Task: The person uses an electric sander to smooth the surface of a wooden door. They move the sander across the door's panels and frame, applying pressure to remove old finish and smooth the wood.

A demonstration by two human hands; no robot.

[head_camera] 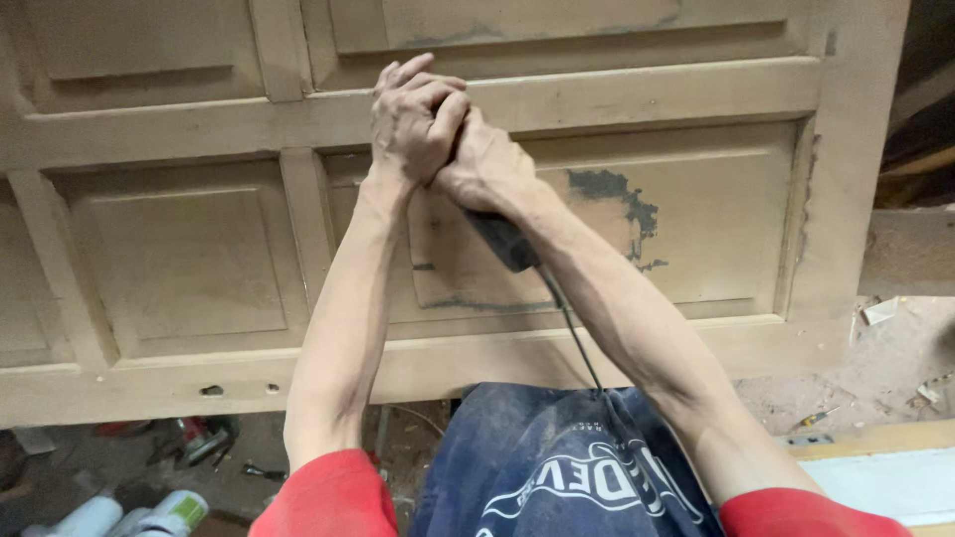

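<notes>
A bare wooden panelled door (179,249) lies flat in front of me, sanded pale with a few dark paint remnants. My right hand (487,164) grips a dark corded power tool (502,239), most of it hidden under my hands; its black cord (577,338) runs back toward my body. My left hand (413,114) is clasped over the right hand on top of the tool, above the middle rail of the door.
A patch of dark old paint (617,199) remains on the panel to the right of my hands. Below the door edge, the floor holds tools and white cans (129,512) at the left. Debris and a screwdriver (816,418) lie at the right, beside a pale board (885,467).
</notes>
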